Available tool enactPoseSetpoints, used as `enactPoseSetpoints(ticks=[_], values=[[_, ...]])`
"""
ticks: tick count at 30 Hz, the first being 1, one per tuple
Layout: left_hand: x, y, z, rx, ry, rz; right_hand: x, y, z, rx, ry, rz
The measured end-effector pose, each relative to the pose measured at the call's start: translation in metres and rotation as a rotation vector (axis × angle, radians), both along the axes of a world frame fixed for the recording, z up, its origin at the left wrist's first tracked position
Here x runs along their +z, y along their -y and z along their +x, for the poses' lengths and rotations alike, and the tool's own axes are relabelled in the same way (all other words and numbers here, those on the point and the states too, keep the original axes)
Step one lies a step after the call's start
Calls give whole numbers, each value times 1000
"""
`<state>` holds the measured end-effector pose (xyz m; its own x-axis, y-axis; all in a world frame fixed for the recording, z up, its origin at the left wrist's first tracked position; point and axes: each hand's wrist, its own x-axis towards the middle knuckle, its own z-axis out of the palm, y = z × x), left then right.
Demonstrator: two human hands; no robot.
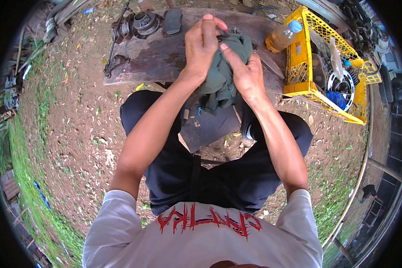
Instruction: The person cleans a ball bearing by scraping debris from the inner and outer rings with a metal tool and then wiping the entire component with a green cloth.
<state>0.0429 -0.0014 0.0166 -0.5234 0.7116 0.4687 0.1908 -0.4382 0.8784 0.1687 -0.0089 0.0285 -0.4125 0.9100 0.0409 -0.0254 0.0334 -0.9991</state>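
A dark green cloth [222, 80] is bunched up above the wooden bench and hangs down over its near edge. My right hand [248, 76] is wrapped round the cloth's right side, with the thumb lying on top. Against its upper left side is my left hand [202, 48], fingers curled and closed, index finger and thumb near a small dark part at the cloth's far end. What the left fingers grip is mostly hidden behind the hand and cloth. Close to the right hand, a flat knife-like blade [271, 64] lies on the bench.
On the wooden bench [143, 58] lie a round metal hub [146, 23], a dark brake pad [172, 22] and a thin metal rod [114, 42]. A bottle of amber liquid [282, 36] stands beside a yellow crate [298, 58] of parts. Below is a dark board [210, 129].
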Motion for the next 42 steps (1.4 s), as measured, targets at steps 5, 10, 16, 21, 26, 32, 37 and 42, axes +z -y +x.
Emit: enactPoseSetpoints(ticks=[5,10,16,21,26,32,37,42], values=[[2,3,-1,-16,-122,-38,8,3,3,26,-270,-275],[14,7,7,-162,-68,-173,17,-8,19,67,-458,-350],[13,12,20,-135,-187,-167,20,-12,26,-60,-369,-249],[9,20,37,-74,-47,-204,17,-8,24,-85,-397,-207],[5,18,43,-64,163,-223,8,-8,19,-65,-381,-116],[19,14,16,-65,-185,-314,12,-16,20,-66,-357,-248],[23,17,0,-139,-355,-328,26,-12,23,-16,-326,-396],[22,18,-7,-251,-480,-185,37,-12,36,80,-185,-455]])
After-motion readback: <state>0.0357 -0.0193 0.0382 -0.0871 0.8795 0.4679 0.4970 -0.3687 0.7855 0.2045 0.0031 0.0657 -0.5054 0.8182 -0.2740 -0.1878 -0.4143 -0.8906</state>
